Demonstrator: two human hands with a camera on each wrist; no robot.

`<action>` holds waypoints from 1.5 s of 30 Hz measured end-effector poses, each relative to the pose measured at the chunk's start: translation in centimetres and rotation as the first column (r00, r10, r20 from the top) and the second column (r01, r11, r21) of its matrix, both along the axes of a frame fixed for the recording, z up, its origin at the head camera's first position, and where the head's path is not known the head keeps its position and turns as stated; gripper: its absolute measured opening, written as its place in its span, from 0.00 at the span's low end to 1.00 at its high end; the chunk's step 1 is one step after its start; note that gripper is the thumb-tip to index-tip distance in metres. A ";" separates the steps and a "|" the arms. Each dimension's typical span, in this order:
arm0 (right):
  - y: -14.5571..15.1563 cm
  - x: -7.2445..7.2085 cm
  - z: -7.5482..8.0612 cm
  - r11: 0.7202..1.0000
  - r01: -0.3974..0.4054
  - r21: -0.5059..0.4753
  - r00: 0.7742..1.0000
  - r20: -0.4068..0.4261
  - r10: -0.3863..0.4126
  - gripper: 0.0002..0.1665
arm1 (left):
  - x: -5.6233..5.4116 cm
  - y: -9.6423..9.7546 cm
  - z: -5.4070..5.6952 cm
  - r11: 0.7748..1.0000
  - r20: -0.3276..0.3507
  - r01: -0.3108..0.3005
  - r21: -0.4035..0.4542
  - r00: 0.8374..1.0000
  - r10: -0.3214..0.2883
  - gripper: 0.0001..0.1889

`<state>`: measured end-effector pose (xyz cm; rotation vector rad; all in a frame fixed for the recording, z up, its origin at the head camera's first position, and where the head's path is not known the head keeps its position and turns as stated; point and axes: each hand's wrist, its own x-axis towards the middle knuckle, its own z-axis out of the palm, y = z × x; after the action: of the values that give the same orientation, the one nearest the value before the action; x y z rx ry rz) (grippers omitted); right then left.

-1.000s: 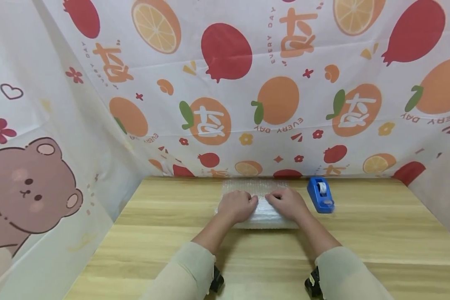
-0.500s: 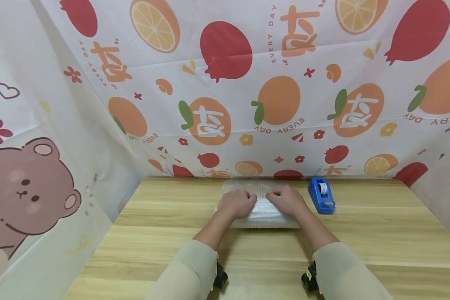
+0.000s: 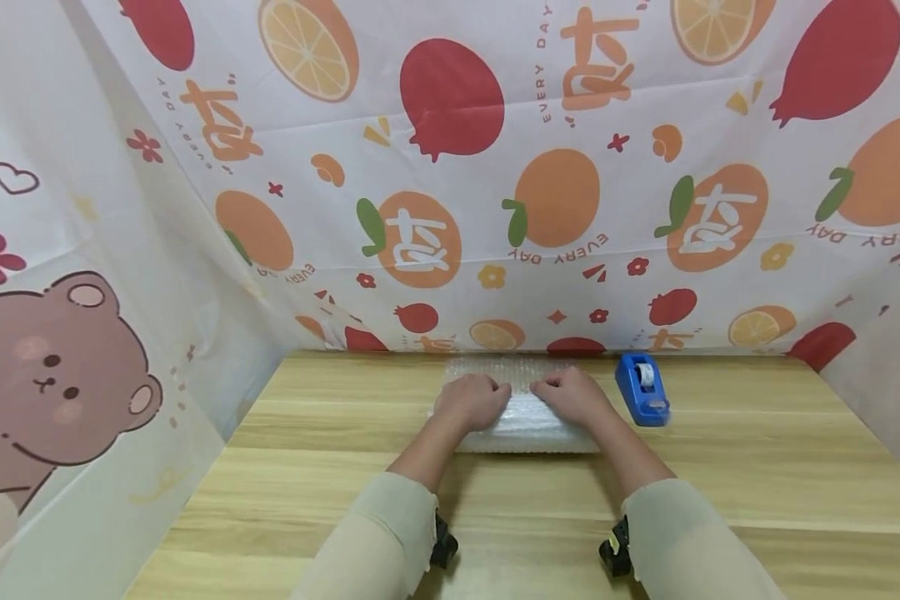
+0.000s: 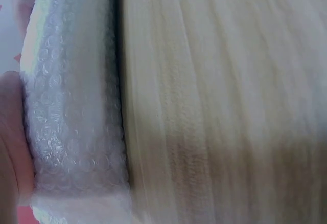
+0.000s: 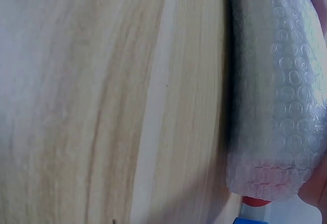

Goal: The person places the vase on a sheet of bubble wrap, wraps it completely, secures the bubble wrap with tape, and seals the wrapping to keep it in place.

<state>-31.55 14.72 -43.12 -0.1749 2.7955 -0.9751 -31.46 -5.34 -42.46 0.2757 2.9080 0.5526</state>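
A bundle of clear bubble wrap (image 3: 528, 425) lies near the back of the table, with a flat sheet of it stretching behind toward the wall. My left hand (image 3: 474, 402) grips its left part, knuckles up and fingers curled. On the right part my right hand (image 3: 572, 398) holds on in the same way, both thumbs pointing inward. In the left wrist view the rounded front of the bubble wrap (image 4: 76, 106) fills the left side. The right wrist view shows its right end (image 5: 278, 106). Most fingertips are hidden behind the bundle.
A blue tape dispenser (image 3: 642, 390) with a roll of tape stands on the wooden table (image 3: 330, 492), right of the bubble wrap. A fruit-print cloth (image 3: 487, 192) hangs along the table's back edge. Another cloth with a bear print (image 3: 52, 383) hangs at the left.
Both forearms have drawn slightly inward. The hands stay on the bubble wrap in nearly the same place.
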 end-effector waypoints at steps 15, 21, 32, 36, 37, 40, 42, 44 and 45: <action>-0.1 -0.8 0.1 1.000 0.007 -0.010 0.998 0.068 -0.007 0.27 | -0.4 0.1 0.3 0.999 -0.009 -0.032 -0.019 0.999 0.032 0.28; -0.1 -1.0 -0.1 1.000 0.006 -0.016 0.997 0.072 -0.005 0.26 | -0.7 0.0 0.1 0.999 -0.001 -0.023 -0.028 1.000 0.023 0.28; -0.2 -1.3 -0.3 1.000 0.001 -0.017 0.995 0.095 0.000 0.27 | -1.0 -0.2 0.3 0.999 0.053 -0.028 -0.030 0.998 0.029 0.29; 0.1 -1.4 0.0 1.000 -0.002 -0.017 0.992 0.122 0.004 0.30 | -1.1 -0.1 0.4 0.999 0.070 -0.024 -0.021 0.997 0.026 0.30; 0.1 -1.5 0.1 1.000 -0.002 -0.016 0.992 0.128 0.004 0.31 | -1.1 0.0 0.4 1.000 0.072 -0.023 -0.019 0.997 0.024 0.30; 0.4 -1.5 0.2 1.000 0.004 -0.020 0.990 0.144 -0.001 0.32 | -1.3 0.1 0.4 1.000 0.078 -0.017 -0.012 0.997 0.017 0.31; 0.5 -1.4 0.3 1.000 0.012 -0.026 0.988 0.156 -0.007 0.33 | -1.3 0.2 0.4 1.000 0.081 -0.016 -0.014 0.997 0.017 0.31; 0.5 -1.4 0.3 0.999 0.019 -0.027 0.986 0.167 -0.014 0.33 | -1.4 0.3 0.5 1.000 0.083 -0.013 -0.016 0.996 0.014 0.31; 0.5 -1.4 0.3 0.999 0.022 -0.029 0.986 0.168 -0.017 0.33 | -1.4 0.3 0.5 1.000 0.084 -0.012 -0.020 0.996 0.013 0.31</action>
<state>-32.91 15.27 -42.78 -0.0653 2.6351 -0.9882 -32.85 -5.02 -41.97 0.2264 2.8342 0.5250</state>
